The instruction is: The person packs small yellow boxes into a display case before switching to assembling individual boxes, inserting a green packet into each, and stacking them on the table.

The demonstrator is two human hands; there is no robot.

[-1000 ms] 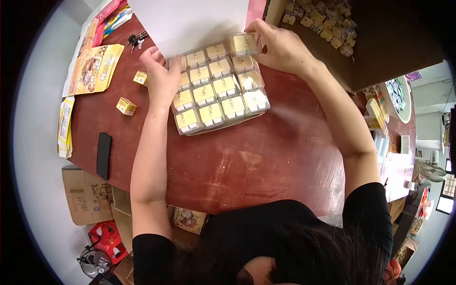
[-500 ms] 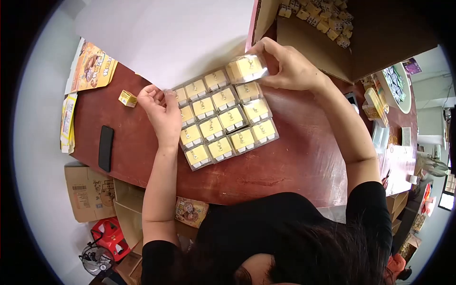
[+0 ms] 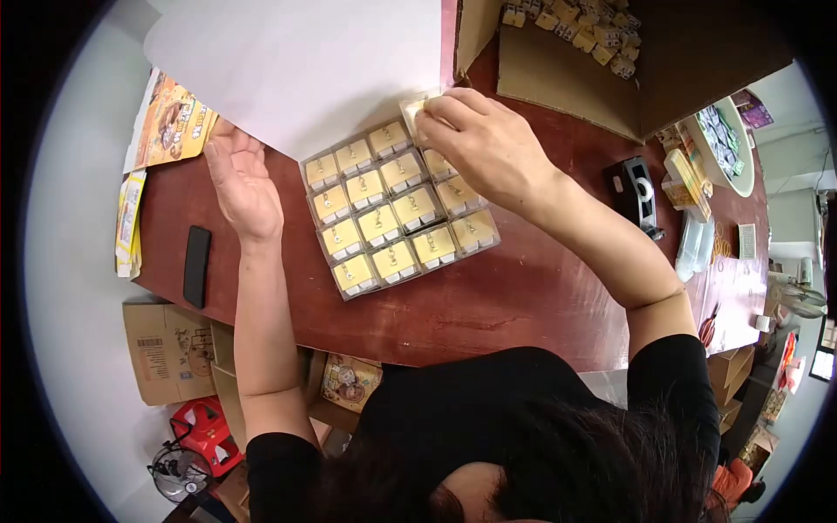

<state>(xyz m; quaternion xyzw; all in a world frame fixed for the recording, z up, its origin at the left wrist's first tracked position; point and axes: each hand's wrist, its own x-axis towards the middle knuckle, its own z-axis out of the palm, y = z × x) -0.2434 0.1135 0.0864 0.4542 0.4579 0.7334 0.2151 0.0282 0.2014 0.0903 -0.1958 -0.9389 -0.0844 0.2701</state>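
Note:
Several small yellow boxes in clear plastic cases [image 3: 380,224] lie in close rows as a block on the red-brown table. My right hand [image 3: 493,148] is over the block's far right corner, its fingers closed around a clear-cased yellow box [image 3: 413,112]. That hand hides most of this box and part of the ones under it. To the left of the block, my left hand [image 3: 248,192] is held palm up with fingers apart, and nothing shows in it. Its fingertips are near the edge of a large white sheet [image 3: 296,70].
A cardboard box [image 3: 567,83] with many small boxes inside stands at the far right. On the left are a phone [image 3: 197,266] and printed orange packaging [image 3: 170,126]. A black tape dispenser [image 3: 635,196] and a tub of packets [image 3: 724,144] sit on the right.
My right hand has shifted left with the cased box and turned over it. My left hand has left the block's edge and moved left, where the loose yellow box is no longer visible.

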